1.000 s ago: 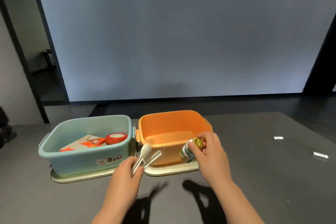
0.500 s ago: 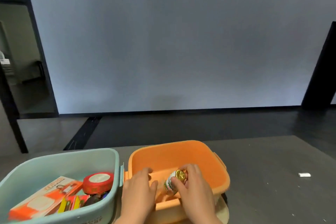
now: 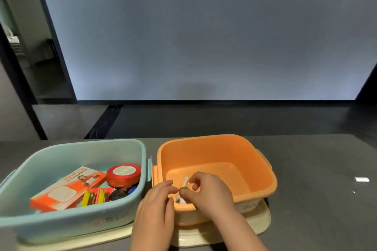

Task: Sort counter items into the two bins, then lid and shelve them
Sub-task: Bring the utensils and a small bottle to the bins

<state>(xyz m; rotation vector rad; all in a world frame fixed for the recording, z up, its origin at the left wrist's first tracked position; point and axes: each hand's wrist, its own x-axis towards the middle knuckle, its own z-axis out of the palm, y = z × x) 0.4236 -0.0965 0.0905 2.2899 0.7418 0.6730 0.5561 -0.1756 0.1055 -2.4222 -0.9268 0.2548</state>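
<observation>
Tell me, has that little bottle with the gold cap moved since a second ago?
Yes. The bottle was outside the front wall of the orange bin; now the right hand has it down inside, past the rim.

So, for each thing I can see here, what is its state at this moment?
blue bin: lid off, partly filled.
orange bin: lid off, both hands inside.
cream lids: flat under the bins.
orange box: tilted in blue bin.
red tape roll: flat in blue bin.
small bottle: gripped by right hand.
left hand: fingers relaxed, holds nothing visible.
right hand: curled round the bottle.
</observation>
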